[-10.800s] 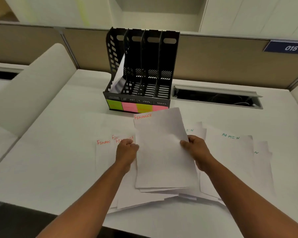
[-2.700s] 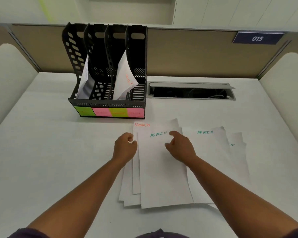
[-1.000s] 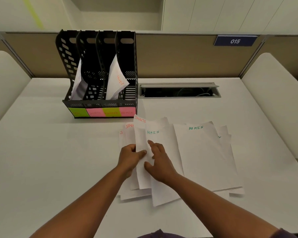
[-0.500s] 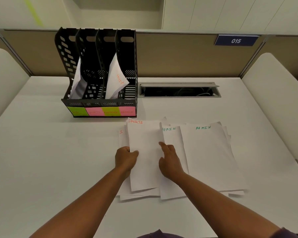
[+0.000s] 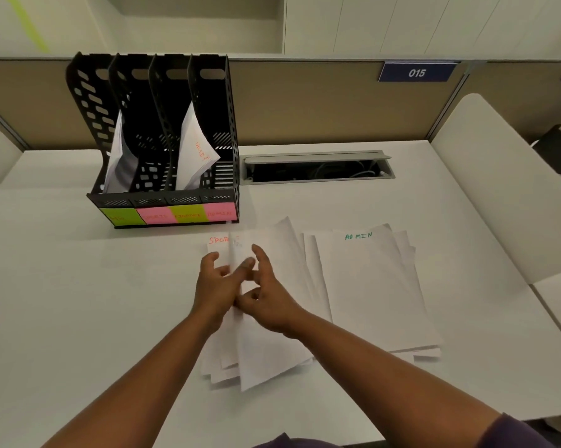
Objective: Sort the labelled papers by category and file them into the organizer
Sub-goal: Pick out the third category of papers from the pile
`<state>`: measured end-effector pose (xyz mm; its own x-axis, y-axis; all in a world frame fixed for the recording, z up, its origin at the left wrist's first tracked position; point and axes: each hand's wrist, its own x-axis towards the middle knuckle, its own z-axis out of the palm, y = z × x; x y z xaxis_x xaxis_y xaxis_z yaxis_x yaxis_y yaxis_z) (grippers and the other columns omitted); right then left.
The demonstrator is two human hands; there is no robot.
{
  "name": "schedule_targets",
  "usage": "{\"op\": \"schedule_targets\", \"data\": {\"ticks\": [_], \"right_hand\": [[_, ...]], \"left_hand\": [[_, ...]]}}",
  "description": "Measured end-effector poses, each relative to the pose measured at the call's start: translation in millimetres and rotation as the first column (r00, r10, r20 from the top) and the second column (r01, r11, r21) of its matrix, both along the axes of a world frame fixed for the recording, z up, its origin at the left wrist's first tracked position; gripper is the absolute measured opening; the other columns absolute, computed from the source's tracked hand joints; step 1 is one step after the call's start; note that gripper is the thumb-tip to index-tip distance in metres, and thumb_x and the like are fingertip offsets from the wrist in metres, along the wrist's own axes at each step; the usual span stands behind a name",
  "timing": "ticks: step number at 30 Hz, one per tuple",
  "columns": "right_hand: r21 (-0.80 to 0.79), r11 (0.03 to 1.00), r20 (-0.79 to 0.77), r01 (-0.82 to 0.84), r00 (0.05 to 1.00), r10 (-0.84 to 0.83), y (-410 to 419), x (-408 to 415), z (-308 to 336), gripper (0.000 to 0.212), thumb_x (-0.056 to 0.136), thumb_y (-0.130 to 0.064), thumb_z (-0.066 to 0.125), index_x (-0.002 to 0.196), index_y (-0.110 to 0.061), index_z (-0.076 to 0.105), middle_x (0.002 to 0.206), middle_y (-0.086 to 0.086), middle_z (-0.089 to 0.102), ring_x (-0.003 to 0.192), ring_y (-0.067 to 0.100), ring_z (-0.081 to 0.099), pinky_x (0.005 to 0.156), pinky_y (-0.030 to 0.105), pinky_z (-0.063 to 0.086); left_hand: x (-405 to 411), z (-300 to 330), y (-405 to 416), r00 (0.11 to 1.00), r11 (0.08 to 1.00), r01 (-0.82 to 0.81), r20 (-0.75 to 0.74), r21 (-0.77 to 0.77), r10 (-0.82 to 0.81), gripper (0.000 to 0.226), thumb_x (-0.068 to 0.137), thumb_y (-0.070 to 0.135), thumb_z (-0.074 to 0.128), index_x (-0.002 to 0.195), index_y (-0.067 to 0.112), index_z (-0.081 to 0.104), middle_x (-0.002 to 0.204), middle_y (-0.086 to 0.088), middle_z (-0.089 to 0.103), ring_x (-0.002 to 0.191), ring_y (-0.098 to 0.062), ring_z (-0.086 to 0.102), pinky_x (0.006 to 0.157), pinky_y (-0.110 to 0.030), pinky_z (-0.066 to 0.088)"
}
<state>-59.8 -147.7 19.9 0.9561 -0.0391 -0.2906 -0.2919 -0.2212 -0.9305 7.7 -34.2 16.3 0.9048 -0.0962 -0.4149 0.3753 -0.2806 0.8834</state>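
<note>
The white desk [image 5: 78, 302] carries a black four-slot organizer [image 5: 162, 140] at the 11 o'clock position. Its front edge bears four coloured labels [image 5: 169, 215], alternating green and pink from left to right; the last three read SPORTS, FINANCE and ADMIN, and the first is not legible. A sheet [image 5: 119, 160] stands tilted in the first slot from the left. A second sheet [image 5: 193, 150], with orange writing, leans in the third slot, above the FINANCE label. The second and fourth slots show no paper.

Loose papers lie flat near the centre of the desk. The SPORTS stack [image 5: 256, 350] sits at centre, fanned, with an orange "SPOR" heading visible at its top left corner. The ADMIN stack [image 5: 369, 286] lies just beside it at 3 o'clock, overlapping its right edge, with a green ADMIN heading on the top sheet.

Both hands work on the upper half of the SPORTS stack, touching each other. The left hand [image 5: 216, 286] has its fingers curled, and they appear to pinch the left edge of the top sheets. The right hand [image 5: 269, 299] has its fingers partly curled and spread, fingertips on the paper; whether it grips a sheet cannot be told.

An open cable trough [image 5: 318, 166] is set into the desk at 1 o'clock. A blue plate reading 015 [image 5: 416, 72] is fixed to the tan partition [image 5: 305, 101] behind it.
</note>
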Motion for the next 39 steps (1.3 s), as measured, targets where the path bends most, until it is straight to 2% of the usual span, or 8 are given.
{"op": "schedule_targets", "data": {"ticks": [3,5,8,17,24,31,35,39], "right_hand": [[-0.147,0.975,0.021,0.167,0.986,-0.166,-20,-8,-10,0.083,0.094,-0.030,0.068,0.158,-0.039,0.015,0.131,-0.002,0.059,0.095,0.016,0.068,0.086,0.030,0.056],[-0.488,0.817,0.065,0.306,0.946,-0.316,-46,-13,-22,0.076,0.092,-0.034,0.066,0.157,-0.028,0.025,0.135,0.000,0.053,0.111,0.022,0.060,0.092,0.037,0.053],[-0.787,0.587,-0.100,0.189,0.900,-0.423,-87,-23,-37,0.083,0.089,-0.037,0.062,0.157,-0.017,0.019,0.148,0.008,0.035,0.128,0.033,0.044,0.097,0.044,0.047],[-0.688,0.685,-0.131,0.239,0.888,-0.441,-108,-24,-34,0.055,0.086,-0.013,0.051,0.140,-0.016,0.042,0.120,0.007,0.062,0.102,0.029,0.062,0.086,0.039,0.053],[-0.615,0.763,-0.007,0.198,0.966,-0.257,-52,5,14,0.047,0.085,-0.021,0.051,0.131,-0.017,0.058,0.118,0.009,0.069,0.107,0.033,0.064,0.086,0.035,0.050],[-0.320,0.946,-0.016,0.056,0.998,-0.065,1,17,15,0.036,0.091,-0.024,0.061,0.126,-0.014,0.063,0.101,0.005,0.072,0.089,0.026,0.068,0.091,0.044,0.059],[-0.136,0.989,-0.004,-0.059,0.998,0.059,-11,10,10,0.040,0.090,-0.019,0.067,0.130,-0.019,0.064,0.090,0.003,0.072,0.082,0.019,0.069,0.084,0.038,0.060],[-0.285,0.894,0.040,0.346,0.936,-0.350,-63,3,-14,0.041,0.086,-0.026,0.068,0.127,-0.023,0.066,0.109,-0.001,0.069,0.093,0.016,0.066,0.083,0.035,0.053]], "left_hand": [[5,-11,7,1.000,0.982,-0.019,0.004,0.186,0.018,0.052,0.085,0.013,0.070,0.134,0.012,0.051,0.125,-0.005,0.064,0.101,-0.024,0.064,0.080,-0.035,0.055],[5,-16,12,1.000,0.979,-0.010,0.013,0.202,0.008,0.037,0.087,0.007,0.063,0.124,0.012,0.061,0.116,-0.003,0.068,0.096,-0.024,0.065,0.080,-0.034,0.055],[4,-15,13,1.000,0.985,-0.010,0.018,0.171,0.007,0.028,0.092,0.008,0.061,0.119,0.012,0.066,0.105,-0.001,0.068,0.089,-0.023,0.065,0.074,-0.030,0.053],[5,-13,7,1.000,0.991,0.016,-0.029,0.133,-0.012,0.018,0.095,0.007,0.056,0.106,0.018,0.065,0.093,0.006,0.067,0.081,-0.016,0.065,0.060,-0.025,0.049],[19,2,-2,0.989,0.994,0.092,-0.112,-0.063,-0.098,0.028,0.102,0.019,0.051,0.128,0.019,0.062,0.118,-0.007,0.070,0.101,-0.031,0.069,0.089,-0.052,0.057],[13,11,0,0.974,0.932,0.085,-0.169,-0.353,-0.153,0.052,0.094,0.058,0.052,0.136,0.028,0.056,0.124,0.001,0.071,0.115,-0.024,0.066,0.100,-0.049,0.051],[14,3,4,0.996,0.987,0.048,-0.063,-0.156,-0.058,0.030,0.099,0.025,0.059,0.128,0.019,0.062,0.116,-0.002,0.073,0.109,-0.027,0.068,0.096,-0.048,0.054],[23,-6,15,0.995,1.000,-0.005,-0.096,-0.012,0.003,0.032,0.099,0.017,0.059,0.130,0.013,0.060,0.121,-0.007,0.069,0.104,-0.030,0.067,0.095,-0.050,0.054]]}}
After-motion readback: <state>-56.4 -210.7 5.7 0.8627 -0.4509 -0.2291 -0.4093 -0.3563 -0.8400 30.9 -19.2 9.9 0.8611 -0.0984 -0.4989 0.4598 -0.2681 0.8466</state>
